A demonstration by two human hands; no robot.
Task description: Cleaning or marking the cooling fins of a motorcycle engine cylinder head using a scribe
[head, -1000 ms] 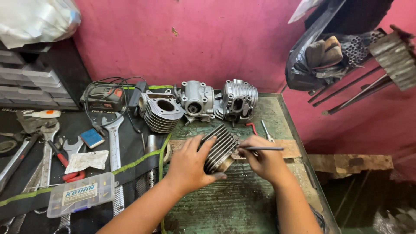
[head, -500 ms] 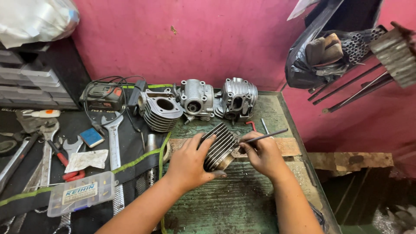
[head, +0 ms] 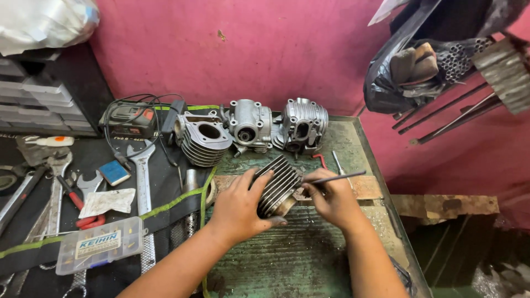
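Two finned cylinders [head: 279, 186] [head: 203, 138], two cylinder heads [head: 249, 124] [head: 303, 124], two hands [head: 238, 207] [head: 334, 201].

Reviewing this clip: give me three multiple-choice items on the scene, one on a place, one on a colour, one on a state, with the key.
1. Where does the finned cylinder under the hands lie?
A. on the green metal bench top
B. in a drawer
C. on the floor

2. What colour is the wall behind the bench?
A. white
B. pink
C. blue

3. What is the right hand doing?
A. resting flat and empty
B. gripping a wrench
C. holding a thin rod-like tool at the cylinder

Key: 1 A, the cylinder lies on the green top, steadied by the left hand; 2 B, the wall is plainly pink; 3 C, the fingers pinch the thin tool beside the cylinder.
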